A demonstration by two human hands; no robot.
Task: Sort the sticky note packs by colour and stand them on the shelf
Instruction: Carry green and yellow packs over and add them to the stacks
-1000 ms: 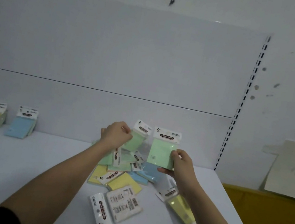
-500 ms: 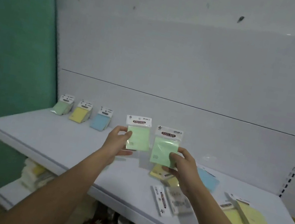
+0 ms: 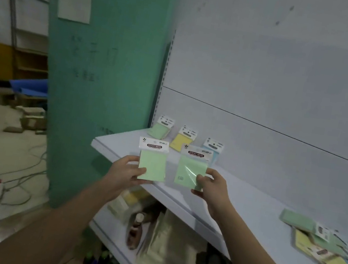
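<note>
Hands are raised side by side over the front edge of the white shelf (image 3: pixel 248 205), each with a green pack of sticky notes held upright, header card on top. The left hand (image 3: pixel 125 173) pinches the left green pack (image 3: pixel 153 163) at its lower left corner, thumb across the front and fingers curled behind it. The right hand (image 3: pixel 211 185) pinches the right green pack (image 3: pixel 190 169) at its lower right corner, thumb on the glossy front and fingers folded behind. The two packs hang near each other but do not touch, and both forearms reach up from the bottom of the view.

Beyond the hands, three packs stand in a row against the shelf's back panel: a green standing pack (image 3: pixel 161 127) farthest left, a yellow standing pack (image 3: pixel 184 139) in the middle, and a blue standing pack (image 3: pixel 213 148) just behind the right hand's pack, partly hidden by it. Far to the right of the right hand, a loose heap of packs (image 3: pixel 320 246) lies flat on the shelf, green, yellow and blue overlapping.

Below the hands, the lower shelf (image 3: pixel 106 222) holds pale stacked packets and a bottle, blurred. Left of the left hand stands a teal pillar (image 3: pixel 99 72).
</note>
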